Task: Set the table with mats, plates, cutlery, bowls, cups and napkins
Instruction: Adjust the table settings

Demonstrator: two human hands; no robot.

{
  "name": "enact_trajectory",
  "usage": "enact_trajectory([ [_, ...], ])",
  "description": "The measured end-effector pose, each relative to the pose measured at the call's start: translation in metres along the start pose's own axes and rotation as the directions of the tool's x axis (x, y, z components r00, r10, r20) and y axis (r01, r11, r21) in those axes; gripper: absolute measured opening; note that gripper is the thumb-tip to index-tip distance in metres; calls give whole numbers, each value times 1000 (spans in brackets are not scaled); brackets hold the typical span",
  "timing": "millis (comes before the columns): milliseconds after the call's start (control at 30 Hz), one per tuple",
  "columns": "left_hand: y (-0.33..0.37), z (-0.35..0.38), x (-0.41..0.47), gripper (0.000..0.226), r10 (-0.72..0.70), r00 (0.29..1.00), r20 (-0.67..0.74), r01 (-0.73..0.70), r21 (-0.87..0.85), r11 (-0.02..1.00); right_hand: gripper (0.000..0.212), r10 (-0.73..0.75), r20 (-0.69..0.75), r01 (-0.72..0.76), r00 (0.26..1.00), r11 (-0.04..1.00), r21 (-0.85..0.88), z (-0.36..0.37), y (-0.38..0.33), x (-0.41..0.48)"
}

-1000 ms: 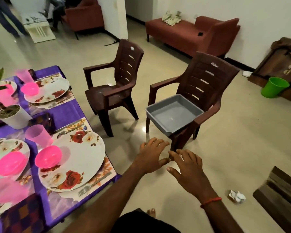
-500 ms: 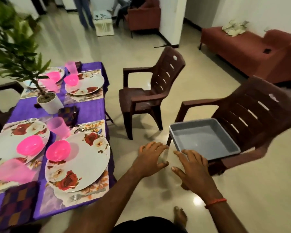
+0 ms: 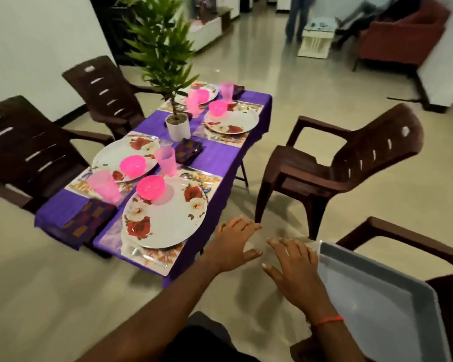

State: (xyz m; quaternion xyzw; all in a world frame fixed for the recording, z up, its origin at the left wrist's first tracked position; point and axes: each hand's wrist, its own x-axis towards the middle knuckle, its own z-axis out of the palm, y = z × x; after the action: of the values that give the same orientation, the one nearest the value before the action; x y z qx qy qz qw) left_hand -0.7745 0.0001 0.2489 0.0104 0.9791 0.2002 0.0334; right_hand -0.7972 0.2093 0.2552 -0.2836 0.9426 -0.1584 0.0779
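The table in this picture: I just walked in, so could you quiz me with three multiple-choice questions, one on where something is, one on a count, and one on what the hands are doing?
1. Where does the potted plant stand?
A. on the floor
B. on the table, between the place settings
C. on a chair seat

2. How many pink bowls are set out?
A. two
B. four
C. six

3. What are the left hand and right hand doing?
A. each carries a plate
B. one grips a cup
C. both are open and hold nothing

Answers:
1 B, its white pot sits among the plates.
2 B, one bowl rests on each of the four plates.
3 C, the fingers are spread flat with nothing in them.
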Motion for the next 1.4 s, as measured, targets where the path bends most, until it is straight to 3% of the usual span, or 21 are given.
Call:
enact_trajectory([
  [333, -51, -16, -1, 68, -309, 936, -171, 308, -29, 951, 79, -295, 94, 297, 951, 955, -18, -1, -23, 95],
  [500, -83, -21, 1, 69, -443, 874, -200, 438, -73, 896, 64, -370, 152, 383, 917, 921, -67, -4, -33, 143],
  [700, -114, -35, 7, 66, -515, 828, -221, 505, -104, 857, 73, -448, 163, 459, 879, 888, -30, 2, -51, 198],
  [833, -133, -39, 5, 64, -566, 795, -217, 552, -126, 824, 65, -495, 197, 512, 846, 858, -40, 11, -66, 228],
  [1167, -165, -30, -4, 69, -775, 602, -190, 751, -195, 631, 62, -640, 305, 670, 705, 742, 9, 22, -97, 317],
  [1400, -183, -21, 22, 75, -888, 408, -213, 838, -300, 457, 62, -750, 411, 810, 519, 584, 43, 40, -122, 389],
])
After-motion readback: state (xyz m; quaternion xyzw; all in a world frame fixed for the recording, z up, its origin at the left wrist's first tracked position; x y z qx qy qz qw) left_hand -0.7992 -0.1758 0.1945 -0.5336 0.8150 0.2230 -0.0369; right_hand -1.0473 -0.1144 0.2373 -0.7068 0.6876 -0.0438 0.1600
